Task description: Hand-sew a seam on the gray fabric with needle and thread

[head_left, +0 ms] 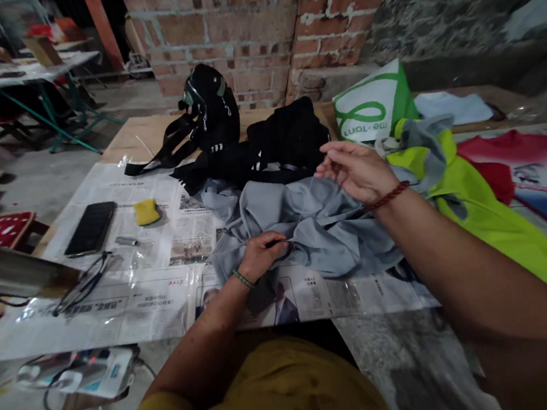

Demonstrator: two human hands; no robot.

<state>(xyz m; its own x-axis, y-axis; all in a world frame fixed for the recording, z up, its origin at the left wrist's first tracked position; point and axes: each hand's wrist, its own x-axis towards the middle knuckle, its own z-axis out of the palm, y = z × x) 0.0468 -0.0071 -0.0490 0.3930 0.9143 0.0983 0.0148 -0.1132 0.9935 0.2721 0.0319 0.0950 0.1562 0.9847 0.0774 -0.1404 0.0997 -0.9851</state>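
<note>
A crumpled grey garment (300, 215) lies on the newspaper-covered table in front of me. My left hand (262, 256) pinches its near left edge between thumb and fingers; a small dark strip shows at the fingertips. My right hand (357, 170) is raised above the garment's far right part, thumb and fingers pressed together. What it pinches, if anything, is too thin to make out. Behind the grey cloth is a heap of black clothing (289, 135). To the right, a neon yellow and grey garment (480, 205) hangs over the near edge.
On the left are a black phone (91, 229), a yellow sponge (146, 211), a small grey cylinder (127, 241) and a metal lamp-like tube (19, 265). A black bag (213, 105) and a green-white bag (373, 101) stand at the back, before a brick wall. A power strip (89, 374) lies below.
</note>
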